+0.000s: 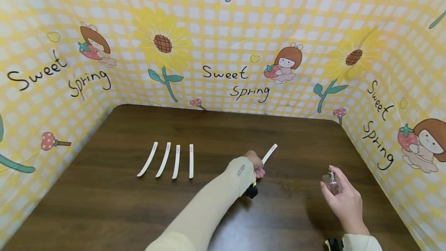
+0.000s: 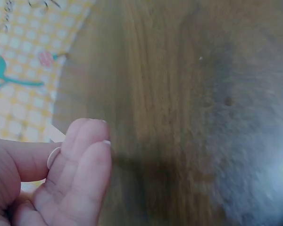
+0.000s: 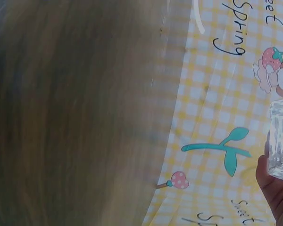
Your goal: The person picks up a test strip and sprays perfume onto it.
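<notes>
My left hand [image 1: 256, 162] pinches a white paper test strip [image 1: 270, 153] between thumb and fingers, over the middle right of the table. In the left wrist view the thumb and fingers of the left hand [image 2: 75, 174] meet, and only a sliver of the strip shows. My right hand [image 1: 345, 200] grips a small clear glass perfume bottle [image 1: 335, 187], with the index finger at its spray top. The right wrist view catches part of the bottle [image 3: 282, 141] at its right edge, with a fingertip beside it. The two hands are apart.
Several white paper strips [image 1: 191, 161] lie side by side on the left of the dark wooden table [image 1: 104, 212]. A yellow checked cloth [image 1: 223, 42] with printed flowers and lettering stands round the back and both sides.
</notes>
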The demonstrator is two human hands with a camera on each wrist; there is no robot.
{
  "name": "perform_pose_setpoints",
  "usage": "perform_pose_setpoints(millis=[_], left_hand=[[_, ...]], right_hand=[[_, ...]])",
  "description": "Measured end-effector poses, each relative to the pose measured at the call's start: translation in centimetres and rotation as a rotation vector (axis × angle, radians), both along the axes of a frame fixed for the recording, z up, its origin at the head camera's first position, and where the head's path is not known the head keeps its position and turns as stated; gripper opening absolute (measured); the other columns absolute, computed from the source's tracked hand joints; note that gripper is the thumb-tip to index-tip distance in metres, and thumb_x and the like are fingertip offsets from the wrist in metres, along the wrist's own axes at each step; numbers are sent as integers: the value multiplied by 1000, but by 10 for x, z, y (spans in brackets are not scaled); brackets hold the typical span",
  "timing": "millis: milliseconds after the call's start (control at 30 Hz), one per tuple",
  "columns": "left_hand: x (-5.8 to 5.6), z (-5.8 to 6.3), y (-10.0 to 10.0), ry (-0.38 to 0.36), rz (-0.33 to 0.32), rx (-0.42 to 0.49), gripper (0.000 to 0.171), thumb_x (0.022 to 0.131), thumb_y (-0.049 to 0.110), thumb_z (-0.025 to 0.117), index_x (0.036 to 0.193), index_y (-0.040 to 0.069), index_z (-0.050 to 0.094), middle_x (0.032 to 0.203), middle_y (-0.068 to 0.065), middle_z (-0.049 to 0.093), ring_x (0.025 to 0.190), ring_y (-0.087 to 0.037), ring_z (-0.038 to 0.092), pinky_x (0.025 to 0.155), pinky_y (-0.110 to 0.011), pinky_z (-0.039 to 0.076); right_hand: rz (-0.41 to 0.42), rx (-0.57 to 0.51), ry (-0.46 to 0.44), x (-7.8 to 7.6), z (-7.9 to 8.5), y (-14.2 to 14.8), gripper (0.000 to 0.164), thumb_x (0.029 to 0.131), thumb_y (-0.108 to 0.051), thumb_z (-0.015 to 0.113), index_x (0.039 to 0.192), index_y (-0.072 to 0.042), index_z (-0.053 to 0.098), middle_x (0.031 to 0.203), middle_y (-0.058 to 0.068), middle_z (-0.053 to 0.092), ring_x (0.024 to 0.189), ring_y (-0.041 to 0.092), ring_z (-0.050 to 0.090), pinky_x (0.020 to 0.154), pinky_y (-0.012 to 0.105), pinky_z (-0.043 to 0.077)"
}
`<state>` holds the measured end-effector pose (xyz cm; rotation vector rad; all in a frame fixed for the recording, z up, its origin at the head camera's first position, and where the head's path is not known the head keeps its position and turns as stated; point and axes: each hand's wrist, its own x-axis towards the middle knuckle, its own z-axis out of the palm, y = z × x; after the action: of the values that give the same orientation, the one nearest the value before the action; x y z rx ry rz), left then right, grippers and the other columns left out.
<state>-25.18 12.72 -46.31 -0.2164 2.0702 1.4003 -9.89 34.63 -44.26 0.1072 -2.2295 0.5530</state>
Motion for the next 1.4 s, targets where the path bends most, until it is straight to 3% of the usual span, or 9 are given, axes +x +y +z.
perform_pose_setpoints(millis=[33, 133, 233, 300, 500, 733, 967, 1233, 1400], left_hand=[[-7, -12, 0, 2, -25, 9, 18, 90, -2, 56, 83, -15, 65, 71, -21, 68, 46, -19, 62, 42, -24, 51], [-3, -13, -10, 23, -64, 38, 12, 90, -3, 57, 92, -13, 63, 73, -22, 69, 59, -25, 69, 54, -30, 57], [10, -5, -28, 49, -102, 83, 7, 90, -4, 57, 95, -9, 59, 76, -25, 68, 55, -23, 67, 56, -30, 58], [28, 16, -45, 85, -133, 76, 8, 91, -5, 55, 98, -8, 59, 78, -25, 68, 52, -19, 63, 55, -28, 57], [46, 20, -84, 123, -222, 114, 6, 92, -4, 54, 96, -6, 59, 64, -13, 64, 43, -10, 54, 43, -19, 49], [57, 24, -120, 148, -231, 118, 10, 93, -4, 55, 101, -8, 59, 63, -12, 63, 44, -10, 55, 43, -21, 50], [70, 43, -159, 198, -222, 71, 12, 93, -2, 56, 103, -7, 59, 63, -13, 64, 44, -11, 55, 43, -23, 51], [78, 63, -169, 209, -275, 88, 20, 94, 0, 56, 111, -11, 58, 58, -10, 60, 42, -11, 53, 42, -23, 50], [83, 69, -172, 207, -265, 81, 20, 94, -1, 56, 110, -11, 58, 57, -10, 60, 41, -11, 53, 41, -22, 49]], right_hand=[[7, 4, 3, -1, 0, -1, 53, 64, -10, 73, 115, -2, 62, 71, 16, 61, 52, 21, 49, 44, 41, 39], [29, 12, 10, -3, 0, -4, 51, 65, -12, 72, 115, -3, 62, 71, 16, 61, 52, 19, 48, 43, 39, 39], [49, 17, 11, -4, 0, -8, 51, 66, -12, 72, 116, -4, 62, 71, 14, 62, 52, 16, 47, 43, 38, 39], [60, 20, 6, -5, 1, -11, 52, 65, -11, 73, 116, -5, 62, 69, 12, 61, 51, 13, 46, 42, 38, 39], [92, 36, -30, -11, 4, -22, 56, 63, -7, 75, 117, -6, 62, 62, 0, 54, 52, 4, 41, 41, 33, 36], [165, 75, -13, -20, 3, -37, 52, 65, -9, 72, 116, -6, 63, 67, 6, 57, 53, 10, 44, 42, 36, 39], [267, 113, -5, -26, 3, -56, 50, 69, -14, 69, 117, -4, 62, 75, 10, 61, 54, 12, 46, 43, 35, 40], [392, 61, -5, -37, 18, -90, 51, 69, -5, 72, 118, -4, 58, 76, 7, 58, 54, 9, 46, 45, 28, 39], [442, 81, 78, -42, 22, -108, 37, 86, -24, 60, 117, -3, 57, 77, 8, 59, 52, 11, 50, 45, 30, 42]])
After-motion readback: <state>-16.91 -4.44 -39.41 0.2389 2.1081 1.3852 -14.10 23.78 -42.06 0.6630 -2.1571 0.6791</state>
